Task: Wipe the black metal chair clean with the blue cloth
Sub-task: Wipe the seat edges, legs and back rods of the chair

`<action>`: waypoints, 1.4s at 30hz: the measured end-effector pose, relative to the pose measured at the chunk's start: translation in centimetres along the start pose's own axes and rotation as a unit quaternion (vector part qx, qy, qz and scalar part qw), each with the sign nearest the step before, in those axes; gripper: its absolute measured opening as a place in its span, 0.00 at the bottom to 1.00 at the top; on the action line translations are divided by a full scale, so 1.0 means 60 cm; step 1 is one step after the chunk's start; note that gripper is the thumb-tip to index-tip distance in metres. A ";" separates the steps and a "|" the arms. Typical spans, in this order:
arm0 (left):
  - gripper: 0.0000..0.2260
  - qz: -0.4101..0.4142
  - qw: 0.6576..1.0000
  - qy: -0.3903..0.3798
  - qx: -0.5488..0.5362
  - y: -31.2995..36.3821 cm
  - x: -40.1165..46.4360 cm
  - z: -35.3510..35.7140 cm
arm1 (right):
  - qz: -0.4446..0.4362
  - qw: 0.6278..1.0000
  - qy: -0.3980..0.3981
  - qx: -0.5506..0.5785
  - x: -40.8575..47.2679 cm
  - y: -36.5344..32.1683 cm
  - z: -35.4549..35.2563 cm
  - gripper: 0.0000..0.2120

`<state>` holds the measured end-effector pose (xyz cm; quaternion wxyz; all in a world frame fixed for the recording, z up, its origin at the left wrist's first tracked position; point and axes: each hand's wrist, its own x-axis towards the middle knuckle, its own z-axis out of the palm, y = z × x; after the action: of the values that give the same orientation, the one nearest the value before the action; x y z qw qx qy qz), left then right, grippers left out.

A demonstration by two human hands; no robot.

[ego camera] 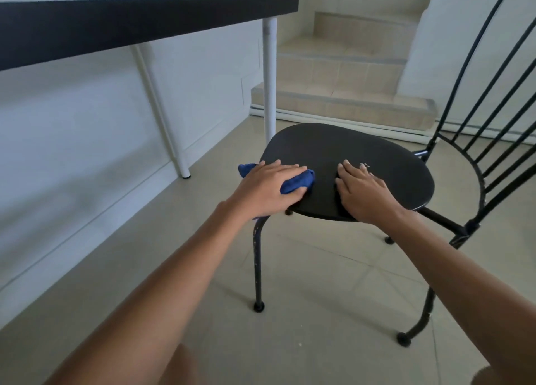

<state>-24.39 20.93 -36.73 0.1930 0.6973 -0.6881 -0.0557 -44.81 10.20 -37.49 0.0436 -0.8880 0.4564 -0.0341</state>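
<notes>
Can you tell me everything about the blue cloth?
The blue cloth is a small, dark blue, soft-looking rag, bunched into a wad. It lies on the near left edge of the black chair seat. The left hand grips it and covers most of it, so only its ends poke out on either side.

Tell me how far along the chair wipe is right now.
Done: nothing shows as finished; I can't tell which parts are wiped.
In hand: the left hand presses the blue cloth on the front left edge of the chair seat, while the right hand rests flat on the seat.
Left: pale specks by the right fingertips, then probably the backrest bars and legs.
</notes>
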 end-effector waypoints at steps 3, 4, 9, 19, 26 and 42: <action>0.22 -0.055 0.986 0.083 -0.134 -0.025 -0.032 0.013 | -0.045 0.998 0.024 0.038 0.010 -0.028 -0.003 0.26; 0.21 -0.069 0.970 0.126 -0.196 -0.027 -0.042 0.026 | -0.063 0.997 0.024 0.048 0.018 -0.041 -0.003 0.26; 0.21 -0.095 0.891 0.258 -0.360 -0.001 -0.082 0.098 | -0.089 0.995 -0.005 0.045 0.045 -0.074 0.013 0.24; 0.24 -0.128 0.886 0.302 -0.329 -0.003 -0.159 0.206 | -0.084 0.996 -0.007 0.026 0.047 -0.068 0.024 0.25; 0.29 -0.089 0.922 0.333 -0.178 0.045 -0.087 0.165 | -0.092 0.996 -0.002 -0.011 0.052 -0.066 0.027 0.26; 0.24 -0.107 0.872 0.406 -0.253 0.025 -0.118 0.229 | -0.082 0.996 -0.015 -0.014 0.057 -0.065 0.030 0.26</action>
<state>-30.86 25.24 -50.18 0.6180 0.6550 -0.4331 0.0399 -39.50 9.75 -38.75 0.0354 -0.9232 0.3822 -0.0176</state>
